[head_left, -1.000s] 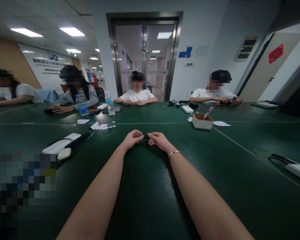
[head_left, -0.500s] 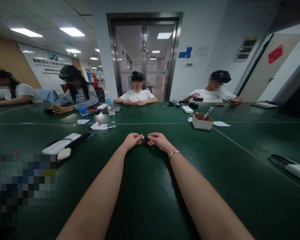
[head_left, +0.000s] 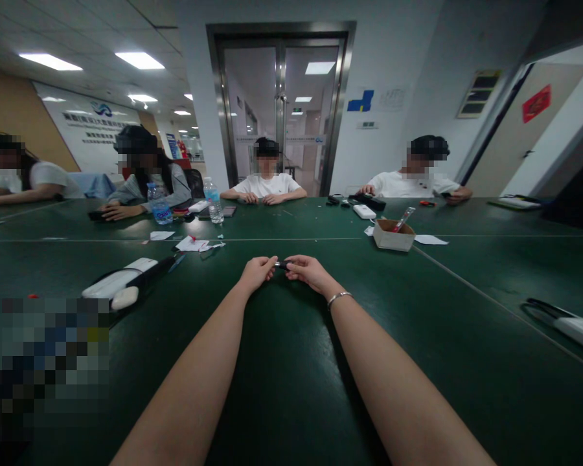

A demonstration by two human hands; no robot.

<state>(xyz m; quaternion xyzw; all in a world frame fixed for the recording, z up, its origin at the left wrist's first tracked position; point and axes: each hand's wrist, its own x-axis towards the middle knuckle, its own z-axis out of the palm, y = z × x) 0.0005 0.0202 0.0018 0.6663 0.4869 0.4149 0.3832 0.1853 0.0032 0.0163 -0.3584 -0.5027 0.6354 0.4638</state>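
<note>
Both my forearms reach forward over the dark green table, and my hands meet near its middle. My right hand pinches a small black object with a silvery end; its kind is too small to make out. The thumb and fingers of my left hand close on the silvery end at the left. Part of the object is hidden behind the fingertips of both hands. A metal bracelet circles my right wrist.
A small open box holds a red-and-white stick. Left lie a white device with black cable and paper scraps; beyond stand water bottles. Another white device lies right. Several people sit around the table.
The small black object shows slightly more between my hands, with my fingers shifted a little. Across the table at right, a person's hand has lowered to a black item on the tabletop.
</note>
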